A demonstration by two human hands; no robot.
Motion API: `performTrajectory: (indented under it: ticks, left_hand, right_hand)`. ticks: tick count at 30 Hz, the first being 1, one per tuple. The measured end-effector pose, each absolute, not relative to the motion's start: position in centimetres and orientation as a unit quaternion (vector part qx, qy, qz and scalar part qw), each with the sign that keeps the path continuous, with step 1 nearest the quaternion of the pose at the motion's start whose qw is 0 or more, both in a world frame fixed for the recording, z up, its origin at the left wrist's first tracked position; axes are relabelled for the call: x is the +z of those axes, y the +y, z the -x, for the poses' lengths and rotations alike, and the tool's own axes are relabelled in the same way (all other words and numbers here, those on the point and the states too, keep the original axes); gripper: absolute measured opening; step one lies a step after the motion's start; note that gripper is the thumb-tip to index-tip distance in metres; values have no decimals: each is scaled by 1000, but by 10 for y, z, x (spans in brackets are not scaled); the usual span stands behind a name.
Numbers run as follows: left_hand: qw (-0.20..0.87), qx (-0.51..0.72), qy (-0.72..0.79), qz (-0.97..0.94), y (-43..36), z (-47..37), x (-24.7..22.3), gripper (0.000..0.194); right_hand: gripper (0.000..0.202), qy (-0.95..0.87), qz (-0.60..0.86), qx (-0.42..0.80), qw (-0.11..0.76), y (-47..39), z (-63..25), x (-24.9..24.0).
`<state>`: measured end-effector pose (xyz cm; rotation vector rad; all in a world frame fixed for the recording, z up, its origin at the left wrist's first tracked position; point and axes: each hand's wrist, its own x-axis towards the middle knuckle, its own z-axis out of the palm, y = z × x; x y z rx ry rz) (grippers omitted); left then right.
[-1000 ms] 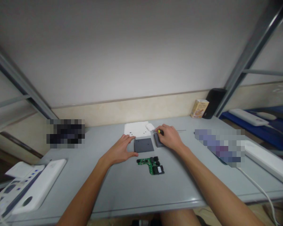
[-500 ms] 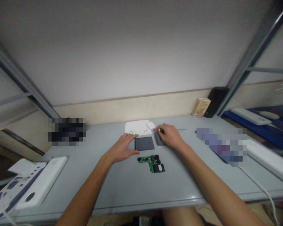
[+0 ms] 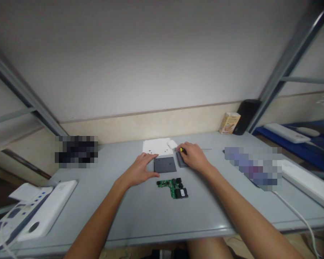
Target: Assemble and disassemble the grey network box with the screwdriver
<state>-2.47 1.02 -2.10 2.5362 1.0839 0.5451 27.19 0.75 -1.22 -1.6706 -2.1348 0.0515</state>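
Observation:
A flat dark grey panel (image 3: 165,165) lies on the desk. My left hand (image 3: 142,171) rests at its left end, index finger and thumb spread along its upper and lower edges. My right hand (image 3: 193,156) is closed round a screwdriver (image 3: 181,150) with a yellow and black handle, its thin shaft pointing right. Under that hand sits a second dark grey casing piece (image 3: 181,161), partly hidden by the fingers. A green circuit board (image 3: 173,187) with black parts lies nearer to me.
Behind the panel is a white sheet (image 3: 155,144) with several small dark specks, beside a small white object (image 3: 172,144). A yellowish box (image 3: 229,123) stands at the back right. White power strips (image 3: 48,212) lie left; a pixelated item (image 3: 251,167) lies right.
Both hands keep nearly the same places. The view has shifted very slightly; the panel, casing and circuit board stay as they were.

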Motion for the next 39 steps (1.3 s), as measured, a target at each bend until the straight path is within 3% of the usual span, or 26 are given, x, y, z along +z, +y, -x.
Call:
performTrajectory:
  ticks: [39]
  left_hand:
    - [170, 206, 386, -883, 8, 23, -17, 81]
  right_hand:
    - [27, -781, 588, 46, 204, 3, -273, -7]
